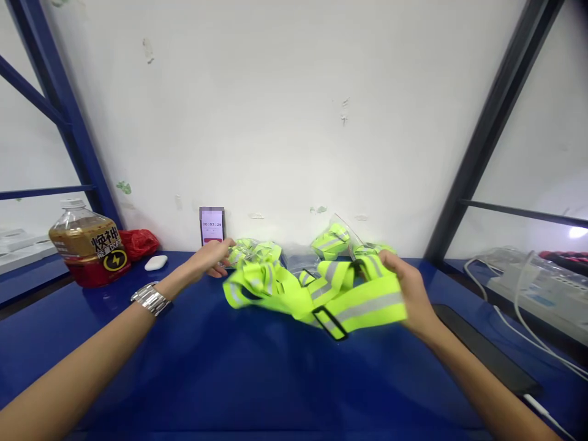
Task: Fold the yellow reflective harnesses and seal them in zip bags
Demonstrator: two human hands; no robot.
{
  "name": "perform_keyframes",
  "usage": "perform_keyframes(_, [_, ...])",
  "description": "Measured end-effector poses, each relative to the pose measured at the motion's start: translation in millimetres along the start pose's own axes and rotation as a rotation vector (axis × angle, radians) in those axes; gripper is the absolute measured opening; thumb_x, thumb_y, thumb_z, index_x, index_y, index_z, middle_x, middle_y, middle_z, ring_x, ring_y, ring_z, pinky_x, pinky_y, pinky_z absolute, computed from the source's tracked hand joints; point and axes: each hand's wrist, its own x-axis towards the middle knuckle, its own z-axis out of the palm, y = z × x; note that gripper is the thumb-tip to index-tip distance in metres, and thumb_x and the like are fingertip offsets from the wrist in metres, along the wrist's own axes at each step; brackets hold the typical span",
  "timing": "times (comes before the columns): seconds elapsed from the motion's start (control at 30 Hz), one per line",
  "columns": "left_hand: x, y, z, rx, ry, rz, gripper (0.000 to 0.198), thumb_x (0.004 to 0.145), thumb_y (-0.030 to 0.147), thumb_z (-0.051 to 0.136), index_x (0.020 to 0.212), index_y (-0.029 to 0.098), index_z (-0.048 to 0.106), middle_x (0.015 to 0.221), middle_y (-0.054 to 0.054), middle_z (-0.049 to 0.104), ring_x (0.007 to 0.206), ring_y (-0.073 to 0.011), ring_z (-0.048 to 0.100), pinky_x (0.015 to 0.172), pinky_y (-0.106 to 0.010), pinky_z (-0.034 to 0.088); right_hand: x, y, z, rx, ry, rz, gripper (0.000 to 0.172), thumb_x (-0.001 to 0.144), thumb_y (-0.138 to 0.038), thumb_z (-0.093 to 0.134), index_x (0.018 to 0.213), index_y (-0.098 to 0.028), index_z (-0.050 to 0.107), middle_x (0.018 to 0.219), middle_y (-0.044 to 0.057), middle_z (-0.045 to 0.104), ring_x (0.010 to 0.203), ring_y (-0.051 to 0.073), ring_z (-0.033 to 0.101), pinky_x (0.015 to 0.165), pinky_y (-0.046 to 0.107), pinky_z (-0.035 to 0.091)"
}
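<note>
Mid-frame, the right hand (412,295) clutched the yellow strap (316,293), fingers partly hidden; the left hand (209,260) was blurred, grip unclear.

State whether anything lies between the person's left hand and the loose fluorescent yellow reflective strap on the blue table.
Nothing visible does. The left hand is right beside the left end of the fluorescent yellow reflective strap, with only bare blue table between them; the right hand grips its other end.
</note>
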Motion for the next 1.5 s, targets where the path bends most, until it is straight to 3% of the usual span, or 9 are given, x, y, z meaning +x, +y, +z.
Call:
perform_keyframes(0.13, [-29.6, 26.8, 25.0, 0.144, -0.015, 0.156, 0.025, 0.077, 0.042, 0.062, 0.076, 0.016, 0.064, 0.079, -0.007, 0.067, 0.083, -0.0243, 0.062, 0.062, -0.027, 0.046, 9.9, -22.3, 20.4, -0.314, -0.073, -0.328, 0.006, 0.085, -0.020, 0.052, 0.082, -0.021, 0.057, 0.071, 0.002, 0.060, 0.065, 0.017, 0.054, 0.060, 0.030, 0.041])
perform_keyframes(0.23, [-71.0, 54.3, 49.8, 0.266, -0.260, 0.378, 0.045, 0.091, 0.054, 0.038, 0.102, 0.018, 0.064, 0.102, -0.009, 0.067, 0.097, -0.0258, 0.061, 0.073, -0.031, 0.048, 13.6, -38.1, 38.7, -0.570, -0.069, -0.535, 0.014, 0.088, -0.017, 0.049, 0.078, -0.020, 0.059, 0.063, 0.003, 0.059, 0.063, 0.018, 0.052, 0.060, 0.032, 0.036])
perform_keyframes(0.33, [-104.9, 69.6, 66.0, 0.485, -0.413, 0.482, 0.047, 0.087, 0.050, 0.051, 0.126, 0.023, 0.055, 0.114, -0.008, 0.065, 0.100, -0.0262, 0.061, 0.079, -0.034, 0.046, 13.4, -45.7, 49.9, -0.744, -0.056, -0.701, 0.020, 0.090, -0.014, 0.048, 0.075, -0.020, 0.059, 0.060, 0.002, 0.059, 0.061, 0.018, 0.050, 0.059, 0.033, 0.031])
perform_keyframes(0.5, [-112.9, 60.1, 67.5, 0.677, -0.485, 0.635, 0.031, 0.083, 0.035, 0.056, 0.111, 0.022, 0.059, 0.103, -0.006, 0.066, 0.093, -0.0228, 0.060, 0.080, -0.033, 0.045, 5.3, -35.9, 45.0, -0.805, -0.139, -0.941, 0.016, 0.091, -0.012, 0.051, 0.084, -0.023, 0.060, 0.090, 0.002, 0.071, 0.074, 0.018, 0.056, 0.068, 0.036, 0.037])
perform_keyframes(0.63, [-105.3, 42.9, 71.5, 0.690, -0.407, 0.762, 0.022, 0.080, 0.027, 0.058, 0.100, 0.020, 0.058, 0.097, -0.004, 0.065, 0.090, -0.0199, 0.059, 0.079, -0.032, 0.043, -3.4, -32.5, 38.5, -0.870, -0.097, -1.032, 0.018, 0.089, -0.008, 0.051, 0.081, -0.020, 0.060, 0.081, 0.002, 0.070, 0.068, 0.016, 0.055, 0.068, 0.036, 0.039])
perform_keyframes(1.0, [-99.3, 40.4, 95.5, 0.838, -0.281, 0.692, 0.025, 0.087, 0.033, 0.050, 0.069, 0.017, 0.057, 0.062, -0.001, 0.059, 0.057, -0.0134, 0.053, 0.054, -0.027, 0.033, -4.1, -15.1, 40.0, -0.632, -0.312, -0.852, 0.015, 0.092, -0.013, 0.051, 0.102, -0.012, 0.061, 0.077, 0.006, 0.068, 0.067, 0.016, 0.059, 0.066, 0.034, 0.046])
perform_keyframes(1.27, [-100.9, 23.5, 84.6, 0.704, -0.311, 1.319, 0.027, 0.083, 0.016, 0.053, 0.110, 0.013, 0.053, 0.112, -0.015, 0.060, 0.105, -0.0239, 0.058, 0.086, -0.035, 0.049, 4.8, -40.2, 32.4, -0.285, -0.637, -0.169, 0.054, 0.072, -0.029, 0.071, 0.121, -0.020, 0.051, 0.108, 0.008, 0.062, 0.096, 0.024, 0.057, 0.074, 0.034, 0.047])
perform_keyframes(1.37, [-104.1, 21.7, 82.4, 0.714, -0.292, 1.206, 0.054, 0.077, 0.013, 0.056, 0.128, 0.014, 0.039, 0.126, -0.017, 0.052, 0.117, -0.0264, 0.051, 0.095, -0.038, 0.046, 6.4, -46.5, 35.7, -0.260, -0.656, -0.087, 0.032, 0.073, -0.021, 0.064, 0.103, -0.019, 0.055, 0.092, 0.004, 0.063, 0.079, 0.020, 0.056, 0.066, 0.030, 0.043])
perform_keyframes(1.5, [-104.6, 25.6, 70.4, 0.695, -0.416, 0.796, 0.073, 0.072, 0.017, 0.062, 0.137, 0.022, 0.030, 0.106, -0.006, 0.061, 0.090, -0.0200, 0.060, 0.075, -0.030, 0.048, 9.4, -45.0, 28.7, -0.305, -0.531, -0.145, 0.030, 0.075, -0.024, 0.065, 0.101, -0.019, 0.052, 0.096, 0.005, 0.061, 0.083, 0.020, 0.055, 0.069, 0.031, 0.042])
